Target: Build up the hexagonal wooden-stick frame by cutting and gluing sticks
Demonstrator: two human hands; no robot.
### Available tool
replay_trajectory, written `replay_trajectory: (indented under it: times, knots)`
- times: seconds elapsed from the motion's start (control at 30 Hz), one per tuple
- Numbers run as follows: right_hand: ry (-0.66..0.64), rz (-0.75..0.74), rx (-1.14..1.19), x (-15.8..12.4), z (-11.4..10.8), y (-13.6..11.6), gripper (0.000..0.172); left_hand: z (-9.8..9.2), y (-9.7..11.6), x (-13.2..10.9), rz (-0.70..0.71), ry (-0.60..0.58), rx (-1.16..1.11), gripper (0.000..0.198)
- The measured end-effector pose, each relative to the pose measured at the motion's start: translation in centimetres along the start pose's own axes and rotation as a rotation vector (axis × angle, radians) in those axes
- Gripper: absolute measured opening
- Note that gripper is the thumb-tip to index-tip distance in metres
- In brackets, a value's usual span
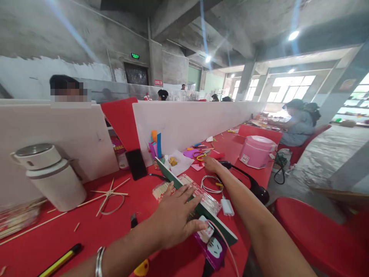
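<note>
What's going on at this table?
A person has both hands over a red table. The left hand is spread across a green board's edge, thumb at a white plug. The right hand is at what look like yellow-handled scissors; whether it grips them is unclear. A white charger lies right of the board.

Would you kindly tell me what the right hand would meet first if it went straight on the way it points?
The right hand would probably meet the yellow-handled scissors first, right by its fingertips; whether they already touch is unclear.
</note>
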State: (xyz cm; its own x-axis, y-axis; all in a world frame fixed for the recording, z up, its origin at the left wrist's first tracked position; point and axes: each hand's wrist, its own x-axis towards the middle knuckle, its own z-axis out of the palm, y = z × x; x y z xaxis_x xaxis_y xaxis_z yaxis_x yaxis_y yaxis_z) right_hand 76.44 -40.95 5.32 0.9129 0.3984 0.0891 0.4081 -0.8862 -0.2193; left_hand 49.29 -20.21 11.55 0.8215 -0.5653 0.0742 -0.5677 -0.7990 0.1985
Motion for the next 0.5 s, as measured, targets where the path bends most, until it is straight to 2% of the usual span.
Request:
replay_trajectory:
  times: [0.1, 0.2, 0.27, 0.37, 0.5]
  knots:
    - [-0.037, 0.038, -0.059, 4.1, 2.1, 1.5, 0.036, 0.5, -0.8, -0.3, 0.018, -0.006, -0.043, 0.076]
    - [-0.078, 0.074, -0.111, 6.6, 3.9, 2.4, 0.037, 0.2, -0.9, -0.7, 0.000, -0.057, -0.080, 0.080]
    - [-0.100, 0.103, -0.141, 7.4, 5.0, 2.8, 0.037, 0.4, -1.1, -0.9, -0.003, -0.089, -0.078, 0.082]
    - [-0.097, 0.138, -0.182, 7.8, 6.3, 3.4, 0.037, 1.8, -2.0, -0.9, 0.058, -0.075, -0.059, 0.087]
    - [-0.046, 0.170, -0.226, 7.8, 6.7, 3.8, 0.036, 4.0, -3.1, -0.7, 0.091, -0.069, -0.042, 0.088]
